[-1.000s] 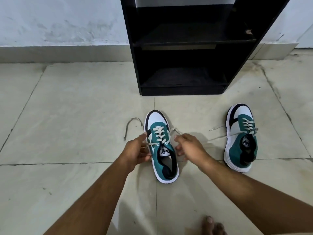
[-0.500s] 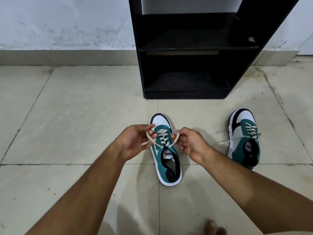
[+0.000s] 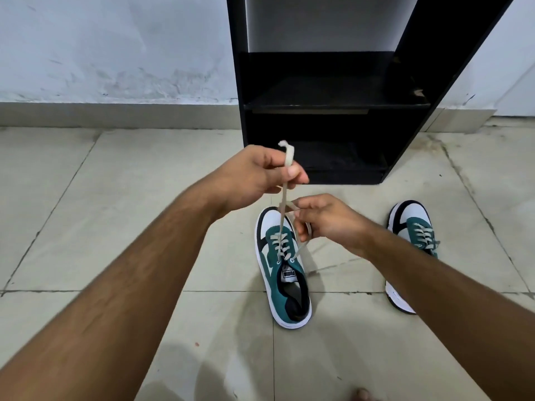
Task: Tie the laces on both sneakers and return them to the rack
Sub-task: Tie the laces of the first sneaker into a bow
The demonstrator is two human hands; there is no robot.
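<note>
A teal, white and black sneaker (image 3: 285,287) stands on the floor tiles in front of me, toe pointing at the rack. My left hand (image 3: 254,176) is raised above its toe and pinches one beige lace end (image 3: 282,206), pulled up taut. My right hand (image 3: 327,219) sits lower, just right of the toe, closed on the other lace end (image 3: 302,247). The two laces cross between my hands. The second sneaker (image 3: 412,235) stands to the right, partly hidden by my right forearm, its laces loose. The black shoe rack (image 3: 324,105) is straight ahead.
The rack's two lower shelves hold nothing visible. A grey skirting (image 3: 115,115) runs along the wall behind the tiled floor (image 3: 130,212). A toe of my foot (image 3: 362,395) shows at the bottom edge.
My left hand has lifted its lace end up high above the shoe, while my right hand stayed low with the other end. The laces now cross.
</note>
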